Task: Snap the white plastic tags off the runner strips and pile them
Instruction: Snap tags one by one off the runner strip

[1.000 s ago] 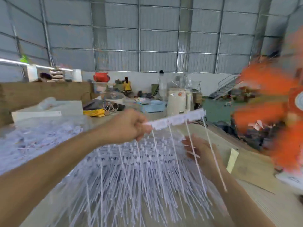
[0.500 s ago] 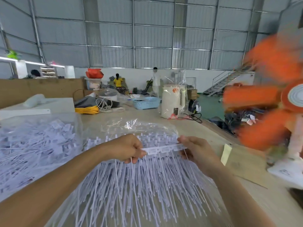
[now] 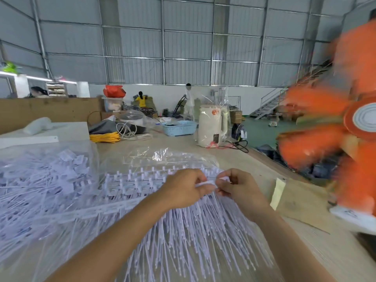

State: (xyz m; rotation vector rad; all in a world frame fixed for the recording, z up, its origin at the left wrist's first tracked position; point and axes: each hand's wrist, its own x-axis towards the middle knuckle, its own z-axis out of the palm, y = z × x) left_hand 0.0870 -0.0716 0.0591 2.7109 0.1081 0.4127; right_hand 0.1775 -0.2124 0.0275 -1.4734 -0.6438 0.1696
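**Operator:** I've got both hands bunched together just right of the frame's centre. The left hand (image 3: 184, 189) has its fingers curled round one end of a short white runner strip (image 3: 206, 184), and the right hand (image 3: 237, 187) pinches the other end. Only a small stretch of the strip shows between them.

**Supervisor:** That's changed from a moment back?

**Operator:** Yes. A second ago the left hand alone held the strip up high, its long tails hanging, and the right hand was below it among those tails. Half a second ago both hands had its ends, still well apart. Now they've closed in until the knuckles nearly touch, low over the bundle of unbroken strips (image 3: 183, 231) in the lower middle of the frame.

**Supervisor:** Meaning what for the task?

**Operator:** I read it as the snap itself: the strip is being bent or twisted between the two grips. I can't tell whether any tag has come free yet; the fingers hide the break.

**Supervisor:** And the finished ones?

**Operator:** The pile of loose tags (image 3: 40, 180) fills the left of the frame, under a clear plastic bag (image 3: 91, 151). Whatever comes off here would have to travel left to join it. The bundle remaining is large, so I judge we're far from done.

**Supervisor:** Anything in the way?

**Operator:** An orange fan (image 3: 329, 129) spins at the right edge, blurred, well apart from the hands.
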